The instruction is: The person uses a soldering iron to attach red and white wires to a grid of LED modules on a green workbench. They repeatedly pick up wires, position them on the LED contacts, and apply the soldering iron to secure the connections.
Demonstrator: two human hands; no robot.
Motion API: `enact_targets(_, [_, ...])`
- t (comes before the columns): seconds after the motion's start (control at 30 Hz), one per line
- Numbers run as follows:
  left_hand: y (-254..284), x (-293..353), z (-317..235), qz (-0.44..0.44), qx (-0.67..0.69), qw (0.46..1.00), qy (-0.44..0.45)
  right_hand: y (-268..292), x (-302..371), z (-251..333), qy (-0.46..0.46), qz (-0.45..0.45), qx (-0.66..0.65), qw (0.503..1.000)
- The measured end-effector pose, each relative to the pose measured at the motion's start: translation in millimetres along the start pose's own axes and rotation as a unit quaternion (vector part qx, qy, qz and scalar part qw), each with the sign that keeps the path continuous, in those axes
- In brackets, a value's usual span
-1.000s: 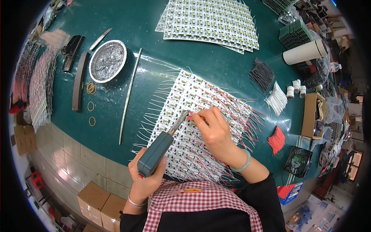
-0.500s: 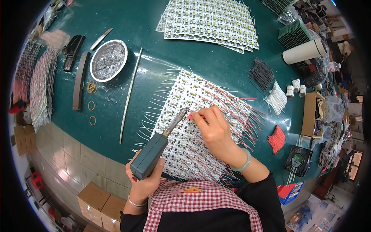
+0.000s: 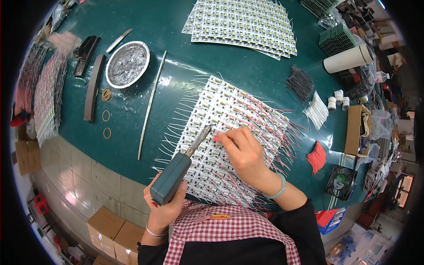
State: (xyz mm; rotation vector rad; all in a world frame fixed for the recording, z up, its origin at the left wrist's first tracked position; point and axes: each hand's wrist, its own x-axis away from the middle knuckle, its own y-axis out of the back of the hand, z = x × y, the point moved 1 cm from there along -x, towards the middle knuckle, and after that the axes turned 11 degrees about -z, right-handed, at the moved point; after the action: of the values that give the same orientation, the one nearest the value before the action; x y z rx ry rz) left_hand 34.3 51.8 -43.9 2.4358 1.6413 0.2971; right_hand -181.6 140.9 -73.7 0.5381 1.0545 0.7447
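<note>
In the head view, we held the soldering iron [image 3: 171, 178] in the left hand [image 3: 167, 211], closed around its grip. Our right hand [image 3: 245, 155] pinched red wires [image 3: 216, 138] over the circuit-board panel [image 3: 204, 105], which lay on the table [image 3: 119, 145] beneath the iron's tip.

There is one soldering iron [image 3: 171, 179], one bowl [image 3: 148, 58] and one fan [image 3: 341, 182].

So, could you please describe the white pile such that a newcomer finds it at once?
On the green table, look to the right of the central board. Three loose wire piles run down the picture there: a black pile, the white pile and a red pile. It is the middle one, the only white among these three.
</note>
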Motion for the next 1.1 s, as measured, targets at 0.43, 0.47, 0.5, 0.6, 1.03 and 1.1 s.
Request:
enact_targets(0.43, [-1.5,-1.1,-1.0,0.039,-0.042,0.998,-0.027,-2.4,0.7,0.7,-0.006,0.006,0.006,1.0])
enact_targets(0.47, [-1.5,-1.4,-1.0,0.044,-0.048,0.997,-0.028,-2.4,0.4,0.4,0.0,0.008,0.011,1.0])
enact_targets(0.5, [-1.5,-1.6,-1.3,0.044,-0.046,0.998,-0.027,-2.2,-0.1,0.6,0.001,0.012,0.013,1.0])
enact_targets(0.6, [-1.0,-1.7,-2.3,0.046,-0.047,0.997,-0.028,-1.1,-1.8,2.1,0.002,0.022,0.019,1.0])
enact_targets(1.03, [6.2,4.9,4.5,0.01,-0.003,1.0,-0.003,-1.9,-2.4,4.4,-0.001,0.029,0.031,0.999])
enact_targets(1.1, [6.7,5.4,4.1,0.007,0.002,1.0,-0.002,-1.5,-2.1,4.1,-0.002,0.028,0.028,0.999])
